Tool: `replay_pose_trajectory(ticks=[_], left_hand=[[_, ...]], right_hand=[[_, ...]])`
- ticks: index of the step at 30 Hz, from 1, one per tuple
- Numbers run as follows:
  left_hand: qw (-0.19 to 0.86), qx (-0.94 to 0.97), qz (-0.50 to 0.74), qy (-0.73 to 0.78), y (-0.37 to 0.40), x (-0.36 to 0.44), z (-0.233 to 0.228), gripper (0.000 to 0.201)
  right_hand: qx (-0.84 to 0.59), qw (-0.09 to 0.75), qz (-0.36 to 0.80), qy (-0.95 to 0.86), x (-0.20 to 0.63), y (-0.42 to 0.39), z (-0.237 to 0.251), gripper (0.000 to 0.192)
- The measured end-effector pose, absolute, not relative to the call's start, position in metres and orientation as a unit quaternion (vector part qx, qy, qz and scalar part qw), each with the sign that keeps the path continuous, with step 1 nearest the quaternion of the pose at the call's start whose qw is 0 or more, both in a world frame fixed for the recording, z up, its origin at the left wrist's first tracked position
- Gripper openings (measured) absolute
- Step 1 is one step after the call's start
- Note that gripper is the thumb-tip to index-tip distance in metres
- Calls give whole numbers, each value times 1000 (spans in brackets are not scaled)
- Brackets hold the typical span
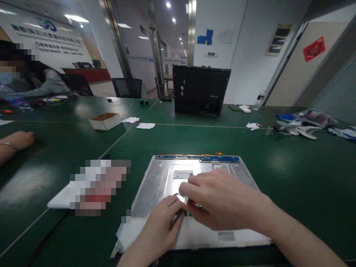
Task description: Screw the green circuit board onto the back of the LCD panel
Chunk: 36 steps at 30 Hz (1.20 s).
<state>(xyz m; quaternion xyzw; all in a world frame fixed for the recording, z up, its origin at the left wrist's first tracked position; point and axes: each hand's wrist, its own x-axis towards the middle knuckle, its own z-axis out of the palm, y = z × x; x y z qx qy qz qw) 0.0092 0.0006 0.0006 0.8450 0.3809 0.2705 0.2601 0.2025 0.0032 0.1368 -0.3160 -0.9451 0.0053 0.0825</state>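
On the green table (292, 178), just in front of me, the metal-backed display panel (155, 185) lies flat with its blue circuit strip (197, 158) along the far edge. At the panel's near middle, my left hand (164, 218) and right hand (219, 202) close together, pinching a small red-and-green connector (194, 203). I judge it best to brace the panel with one hand and keep the pull low and gentle, since the wires look thin.

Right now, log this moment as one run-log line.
left hand: fingertips on panel, near wires | right hand: pinching small connector over panel | panel: flat on green table | black chassis: upright behind
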Motion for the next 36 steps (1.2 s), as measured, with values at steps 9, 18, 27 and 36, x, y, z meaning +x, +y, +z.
replay_pose_trajectory(ticks=[9, 18, 27, 36], left_hand=[[253, 842, 287, 381, -1, 8, -2, 20], [268, 840, 269, 388, -1, 8, 2, 21], [259, 842, 283, 380, -2, 9, 6, 17], [265, 841, 267, 389, -2, 10, 5, 21]], right_hand=[[-327, 59, -20, -943, 203, 3, 135, 19], [-308, 66, 13, -949, 202, 2, 139, 10], [-325, 57, -1, -944, 205, 3, 137, 19], [-310, 63, 24, -948, 203, 0, 141, 8]])
